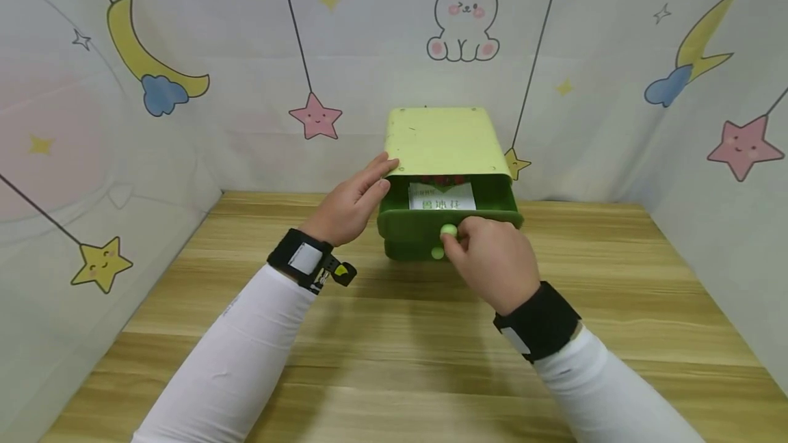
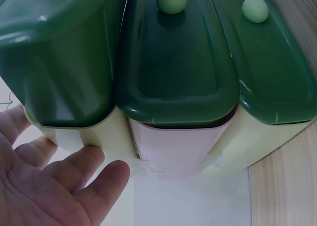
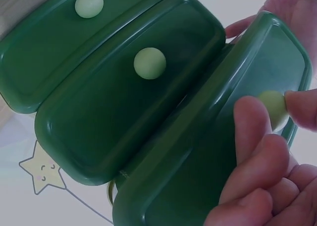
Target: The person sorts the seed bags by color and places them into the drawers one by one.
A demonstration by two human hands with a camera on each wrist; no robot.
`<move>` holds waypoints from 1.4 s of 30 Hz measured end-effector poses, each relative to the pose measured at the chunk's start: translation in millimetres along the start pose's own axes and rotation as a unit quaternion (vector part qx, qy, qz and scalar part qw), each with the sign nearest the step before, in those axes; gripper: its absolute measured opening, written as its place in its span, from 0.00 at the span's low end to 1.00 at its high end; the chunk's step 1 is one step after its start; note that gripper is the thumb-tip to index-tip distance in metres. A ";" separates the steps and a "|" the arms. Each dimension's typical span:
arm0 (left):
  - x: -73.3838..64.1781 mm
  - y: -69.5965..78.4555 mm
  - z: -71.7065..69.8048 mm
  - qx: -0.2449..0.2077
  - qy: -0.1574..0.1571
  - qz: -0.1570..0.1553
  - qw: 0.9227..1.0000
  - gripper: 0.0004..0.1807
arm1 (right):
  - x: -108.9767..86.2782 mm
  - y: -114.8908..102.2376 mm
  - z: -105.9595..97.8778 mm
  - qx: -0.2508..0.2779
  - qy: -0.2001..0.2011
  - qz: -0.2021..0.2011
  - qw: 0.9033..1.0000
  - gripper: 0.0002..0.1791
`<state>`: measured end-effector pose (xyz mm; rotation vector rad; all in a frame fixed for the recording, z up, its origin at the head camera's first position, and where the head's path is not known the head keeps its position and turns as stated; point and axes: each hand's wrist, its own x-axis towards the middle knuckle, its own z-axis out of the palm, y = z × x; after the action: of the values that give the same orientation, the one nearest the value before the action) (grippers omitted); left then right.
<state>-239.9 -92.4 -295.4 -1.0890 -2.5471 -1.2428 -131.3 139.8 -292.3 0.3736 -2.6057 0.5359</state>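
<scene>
A small drawer cabinet with a pale yellow-green top and dark green drawers stands at the back of the table. Its top drawer is pulled partway out, showing a white packet with green characters and something red behind it. My right hand pinches the round light-green knob of that drawer between thumb and index finger. Against the cabinet's upper left side my left hand rests, its fingers extended. Two lower drawers look closed or nearly so.
Wood-grain table lies in front and on both sides of the cabinet. A white printed curtain with moons, stars and a rabbit hangs close behind it and along both sides.
</scene>
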 end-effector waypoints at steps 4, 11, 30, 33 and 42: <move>-0.3 -0.2 0.4 0.006 0.001 -0.003 1.000 0.28 | 3.5 1.8 1.4 0.002 -0.001 0.004 1.000 0.19; -0.4 -0.9 1.6 0.004 0.003 0.000 1.000 0.28 | 6.4 4.0 3.5 0.003 -0.003 0.010 1.000 0.18; -1.6 0.5 2.9 -0.004 -0.002 -0.005 1.000 0.28 | 18.3 10.1 7.7 0.011 0.011 0.008 1.000 0.19; -1.8 1.0 2.6 -0.003 -0.002 -0.004 1.000 0.28 | 22.5 11.7 9.3 0.013 0.013 0.009 1.000 0.19; -0.7 -0.3 3.5 -0.001 -0.008 -0.004 1.000 0.28 | 33.8 32.8 28.4 -0.008 -0.003 0.010 1.000 0.14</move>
<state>-238.8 -90.4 -298.1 -1.0956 -2.5654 -1.2437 -182.3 151.0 -309.6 0.3445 -2.6203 0.5215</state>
